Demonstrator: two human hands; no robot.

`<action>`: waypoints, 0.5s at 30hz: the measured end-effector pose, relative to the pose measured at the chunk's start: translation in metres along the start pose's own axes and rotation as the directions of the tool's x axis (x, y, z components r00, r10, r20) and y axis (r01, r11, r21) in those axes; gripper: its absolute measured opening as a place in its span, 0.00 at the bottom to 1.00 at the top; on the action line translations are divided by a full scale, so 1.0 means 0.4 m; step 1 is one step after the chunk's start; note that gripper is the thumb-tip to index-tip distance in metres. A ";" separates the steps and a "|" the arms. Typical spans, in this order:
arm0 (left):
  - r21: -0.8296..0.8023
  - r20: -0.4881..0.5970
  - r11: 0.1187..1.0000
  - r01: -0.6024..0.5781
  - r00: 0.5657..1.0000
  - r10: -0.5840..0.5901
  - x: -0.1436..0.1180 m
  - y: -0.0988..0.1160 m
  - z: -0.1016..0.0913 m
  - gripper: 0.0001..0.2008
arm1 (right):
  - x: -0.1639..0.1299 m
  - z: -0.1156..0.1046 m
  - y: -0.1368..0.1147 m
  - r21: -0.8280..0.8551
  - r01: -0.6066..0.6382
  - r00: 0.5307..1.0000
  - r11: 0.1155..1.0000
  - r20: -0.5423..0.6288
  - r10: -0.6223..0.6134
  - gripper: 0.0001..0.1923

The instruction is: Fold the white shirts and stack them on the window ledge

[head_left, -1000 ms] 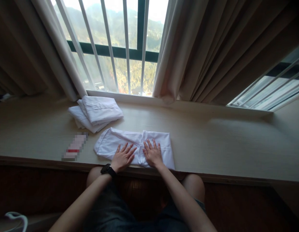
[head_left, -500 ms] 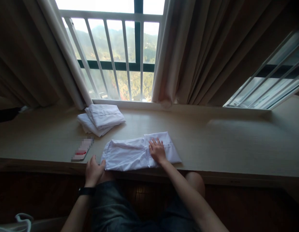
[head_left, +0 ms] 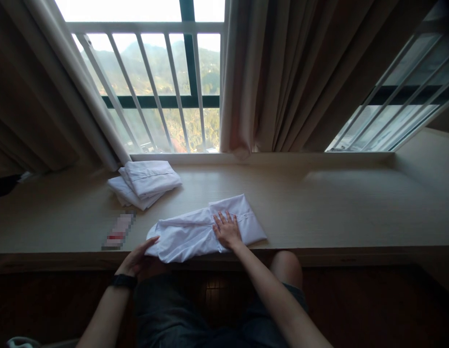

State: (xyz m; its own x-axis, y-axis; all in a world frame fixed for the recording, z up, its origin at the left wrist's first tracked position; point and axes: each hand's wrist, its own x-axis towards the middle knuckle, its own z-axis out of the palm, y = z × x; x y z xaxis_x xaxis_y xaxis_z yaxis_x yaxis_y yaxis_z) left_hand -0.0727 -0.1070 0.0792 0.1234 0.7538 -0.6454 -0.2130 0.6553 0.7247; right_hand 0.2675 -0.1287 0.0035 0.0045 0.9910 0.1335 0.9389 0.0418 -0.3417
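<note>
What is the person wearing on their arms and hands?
Both arms are bare, with no sleeves showing. The left hand has a black watch with a dark band on its wrist. The right hand wears nothing: no glove, ring or band shows.

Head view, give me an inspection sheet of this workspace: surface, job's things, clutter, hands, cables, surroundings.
Surface: pale wooden ledge under the window.
Job's things: white garment, partly folded, lying flat near the ledge's front edge.
Clutter: stack of folded whites at back left; small blurred item left of the garment.
Hands: right hand flat on the garment's middle, fingers spread; left hand at the garment's left end by the front edge, grip unclear.
Cables: nothing seen.
Surroundings: barred window, curtains on both sides, hills outside.
</note>
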 end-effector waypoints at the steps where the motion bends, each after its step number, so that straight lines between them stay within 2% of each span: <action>1: -0.055 0.021 0.998 -0.006 1.000 0.007 -0.001 0.007 0.015 0.13 | -0.001 -0.001 0.001 0.019 -0.010 1.000 1.000 -0.014 0.010 0.28; 5: -0.222 0.045 0.972 -0.081 0.995 0.094 0.006 0.045 0.069 0.14 | -0.004 -0.004 0.012 0.106 -0.041 0.995 0.994 -0.081 0.050 0.26; 11: -0.256 0.121 0.952 -0.165 0.972 0.201 0.025 0.122 0.138 0.09 | 0.008 0.002 0.037 0.247 -0.088 0.989 0.965 -0.097 0.115 0.26; 15: -0.226 0.182 0.944 -0.238 0.942 0.282 0.007 0.172 0.210 0.10 | 0.014 0.007 0.039 0.228 -0.102 0.989 0.968 -0.081 0.123 0.25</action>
State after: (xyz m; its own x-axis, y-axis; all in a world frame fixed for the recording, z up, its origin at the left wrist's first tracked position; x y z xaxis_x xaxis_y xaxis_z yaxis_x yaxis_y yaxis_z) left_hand -0.0055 -0.0559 0.1474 0.2329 0.9034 -0.3599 -0.4500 0.4282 0.7836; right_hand 0.2810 -0.1222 -0.0037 0.1476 0.9751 0.1654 0.8300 -0.0312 -0.5569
